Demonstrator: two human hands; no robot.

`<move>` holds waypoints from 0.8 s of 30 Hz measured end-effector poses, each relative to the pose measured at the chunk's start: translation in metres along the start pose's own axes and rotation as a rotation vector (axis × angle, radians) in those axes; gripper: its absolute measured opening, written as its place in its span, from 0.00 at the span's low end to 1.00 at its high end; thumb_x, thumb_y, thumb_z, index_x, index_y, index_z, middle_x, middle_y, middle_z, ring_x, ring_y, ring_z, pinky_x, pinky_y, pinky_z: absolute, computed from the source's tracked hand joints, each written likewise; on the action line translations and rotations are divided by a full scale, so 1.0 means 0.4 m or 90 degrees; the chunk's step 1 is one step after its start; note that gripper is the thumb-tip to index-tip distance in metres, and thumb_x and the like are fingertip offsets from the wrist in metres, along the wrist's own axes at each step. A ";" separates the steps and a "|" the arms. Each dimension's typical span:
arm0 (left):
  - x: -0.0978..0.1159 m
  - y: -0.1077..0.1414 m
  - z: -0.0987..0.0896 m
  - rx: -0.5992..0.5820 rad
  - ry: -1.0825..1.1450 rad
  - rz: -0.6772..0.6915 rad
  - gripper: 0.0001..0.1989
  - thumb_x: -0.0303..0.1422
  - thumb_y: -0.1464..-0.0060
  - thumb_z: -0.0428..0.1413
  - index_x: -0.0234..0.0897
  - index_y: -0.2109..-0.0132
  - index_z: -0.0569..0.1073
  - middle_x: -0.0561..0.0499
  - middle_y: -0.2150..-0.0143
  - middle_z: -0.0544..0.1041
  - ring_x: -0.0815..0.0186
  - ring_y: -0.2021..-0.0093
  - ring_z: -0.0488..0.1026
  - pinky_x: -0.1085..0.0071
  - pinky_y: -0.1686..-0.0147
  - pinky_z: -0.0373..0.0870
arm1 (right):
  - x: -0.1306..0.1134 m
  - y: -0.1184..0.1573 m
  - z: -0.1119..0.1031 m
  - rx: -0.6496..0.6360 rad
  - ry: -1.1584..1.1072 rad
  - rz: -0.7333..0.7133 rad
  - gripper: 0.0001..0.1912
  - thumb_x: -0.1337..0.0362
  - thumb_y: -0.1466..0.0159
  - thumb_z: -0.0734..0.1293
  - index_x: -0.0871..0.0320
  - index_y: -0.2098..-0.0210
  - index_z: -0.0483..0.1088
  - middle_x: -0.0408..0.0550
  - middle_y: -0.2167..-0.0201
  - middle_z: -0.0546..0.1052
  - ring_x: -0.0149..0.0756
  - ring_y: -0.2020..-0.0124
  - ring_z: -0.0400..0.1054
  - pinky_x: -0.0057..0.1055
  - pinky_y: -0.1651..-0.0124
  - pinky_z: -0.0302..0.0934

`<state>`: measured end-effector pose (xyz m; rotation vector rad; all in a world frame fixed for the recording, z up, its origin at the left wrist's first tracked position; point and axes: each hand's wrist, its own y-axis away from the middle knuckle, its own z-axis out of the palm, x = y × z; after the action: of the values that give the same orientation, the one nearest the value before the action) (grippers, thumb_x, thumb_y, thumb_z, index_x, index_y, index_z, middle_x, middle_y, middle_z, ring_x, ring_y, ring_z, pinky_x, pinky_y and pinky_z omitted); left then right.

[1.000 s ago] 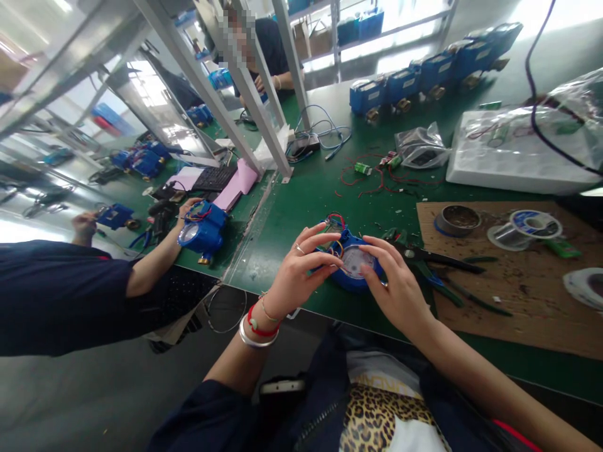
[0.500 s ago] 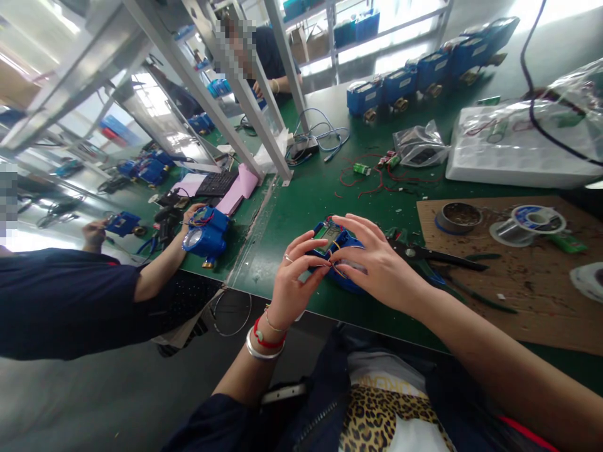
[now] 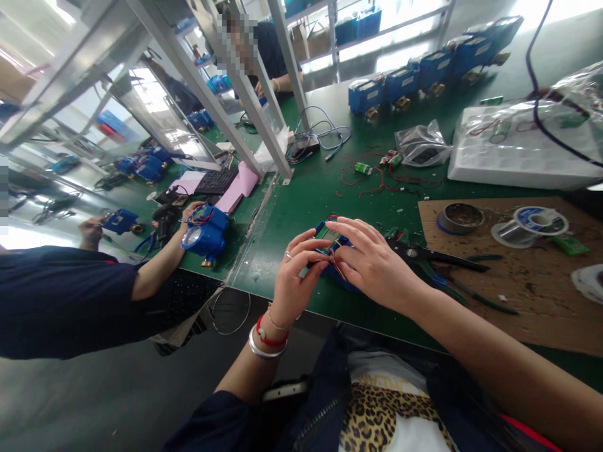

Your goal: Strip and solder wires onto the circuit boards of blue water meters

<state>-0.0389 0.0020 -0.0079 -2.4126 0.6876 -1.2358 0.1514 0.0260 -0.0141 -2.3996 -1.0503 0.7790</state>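
Note:
A blue meter housing (image 3: pixel 345 276) with a green circuit board and thin coloured wires lies at the table's near edge, largely covered by my hands. From the left, my left hand (image 3: pixel 298 276) grips its side, with thumb and fingers meeting near the wires. My right hand (image 3: pixel 372 260) reaches over the housing from the right, fingers bent across its top and close to the yellow and red wires. Its fingertips partly hide the board. Whether a wire is pinched between the fingers is too small to tell.
Black-handled pliers (image 3: pixel 424 253) and cardboard (image 3: pixel 546 301) with a solder spool (image 3: pixel 539 221) and round tin (image 3: pixel 460 218) lie right. Beyond are loose batteries (image 3: pixel 363 167), white foam tray (image 3: pixel 518 150) and blue meters (image 3: pixel 400 81). At left, a co-worker's hand (image 3: pixel 189 213) holds another meter (image 3: pixel 205 233).
My right hand's fingers have drawn closer together and shifted slightly left over the housing, covering more of it. My left hand has barely moved.

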 end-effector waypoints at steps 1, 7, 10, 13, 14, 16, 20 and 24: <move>0.000 0.000 0.001 0.004 0.006 -0.007 0.04 0.28 0.39 0.54 0.39 0.61 0.74 0.48 0.50 0.77 0.58 0.37 0.63 0.49 0.39 0.61 | 0.004 0.002 -0.003 0.004 -0.004 -0.001 0.10 0.69 0.34 0.59 0.59 0.60 0.73 0.55 0.37 0.64 0.45 0.33 0.52 0.49 0.32 0.50; 0.001 0.005 0.002 0.014 0.010 -0.016 0.03 0.28 0.38 0.54 0.39 0.61 0.72 0.48 0.51 0.77 0.57 0.38 0.64 0.50 0.40 0.61 | 0.020 0.023 -0.017 0.080 -0.129 0.103 0.05 0.70 0.35 0.60 0.57 0.66 0.67 0.56 0.44 0.69 0.41 0.41 0.63 0.44 0.40 0.61; 0.014 0.003 -0.001 0.004 -0.008 -0.009 0.03 0.28 0.39 0.55 0.39 0.61 0.73 0.48 0.50 0.77 0.57 0.37 0.63 0.51 0.40 0.61 | 0.009 0.028 -0.013 0.092 -0.196 0.156 0.04 0.70 0.36 0.61 0.56 0.66 0.65 0.54 0.46 0.71 0.41 0.43 0.65 0.43 0.43 0.63; 0.034 -0.011 0.001 -0.014 -0.025 0.006 0.03 0.28 0.40 0.55 0.40 0.59 0.73 0.48 0.50 0.77 0.57 0.38 0.63 0.50 0.38 0.58 | -0.006 0.027 -0.007 0.104 -0.222 0.174 0.04 0.71 0.37 0.61 0.55 0.66 0.65 0.54 0.47 0.72 0.41 0.45 0.66 0.42 0.44 0.63; 0.040 -0.018 0.004 -0.021 -0.033 0.011 0.05 0.28 0.40 0.55 0.40 0.57 0.72 0.48 0.50 0.77 0.57 0.39 0.65 0.50 0.37 0.57 | -0.011 0.026 -0.007 0.109 -0.225 0.175 0.05 0.71 0.37 0.61 0.55 0.66 0.65 0.54 0.47 0.72 0.41 0.45 0.66 0.42 0.44 0.63; 0.054 -0.031 0.013 -0.040 -0.060 0.017 0.09 0.27 0.41 0.55 0.41 0.53 0.71 0.49 0.51 0.77 0.60 0.43 0.69 0.50 0.35 0.54 | -0.017 0.028 -0.006 0.127 -0.229 0.177 0.05 0.71 0.37 0.61 0.56 0.66 0.66 0.54 0.47 0.72 0.40 0.44 0.66 0.41 0.43 0.62; 0.077 -0.048 0.041 -0.077 -0.134 0.022 0.10 0.25 0.42 0.54 0.41 0.53 0.70 0.50 0.54 0.77 0.62 0.49 0.73 0.50 0.33 0.47 | -0.021 0.041 -0.004 0.172 -0.222 0.196 0.05 0.70 0.36 0.62 0.56 0.65 0.69 0.53 0.48 0.73 0.39 0.46 0.67 0.40 0.44 0.62; 0.087 -0.044 0.066 -0.065 -0.171 -0.007 0.04 0.28 0.41 0.56 0.39 0.58 0.71 0.52 0.57 0.77 0.64 0.50 0.72 0.50 0.32 0.43 | -0.023 0.052 -0.003 0.210 -0.213 0.231 0.05 0.69 0.36 0.62 0.57 0.67 0.69 0.52 0.48 0.74 0.38 0.48 0.68 0.39 0.45 0.63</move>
<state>0.0049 -0.0009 0.0091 -2.6031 0.6710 -0.8742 0.1580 0.0055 -0.0218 -2.2398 -0.5377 1.3980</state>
